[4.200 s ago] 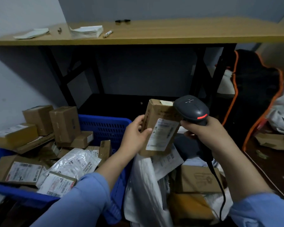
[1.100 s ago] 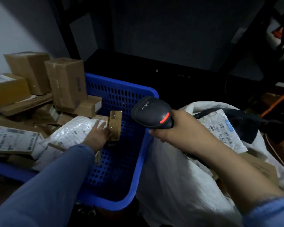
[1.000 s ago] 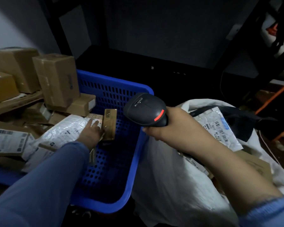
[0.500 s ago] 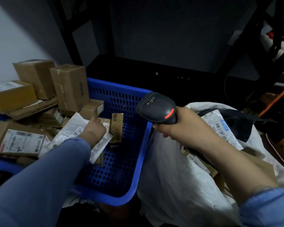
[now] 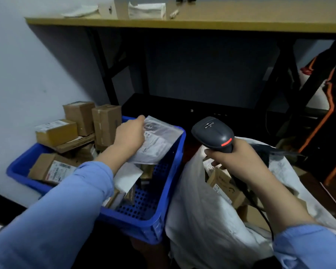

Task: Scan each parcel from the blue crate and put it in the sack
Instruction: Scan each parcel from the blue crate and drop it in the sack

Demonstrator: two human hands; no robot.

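The left hand (image 5: 129, 135) gripped a white mailer (image 5: 157, 140) at centre frame, held over the crate's (image 5: 175, 171) far right rim. Boxes (image 5: 54, 168) were piled in the crate's left half. The right hand (image 5: 235, 158) was wrapped round the scanner (image 5: 213, 133) above the sack (image 5: 198, 210), which sat just beside the crate and held cartons (image 5: 221, 179). A table edge (image 5: 241, 26) ran across the top.

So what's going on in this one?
A person is sorting parcels. The left hand holds a plastic-wrapped parcel over the blue crate of cardboard boxes. The right hand holds a barcode scanner above the open white sack. The parcel is not yet in the sack.
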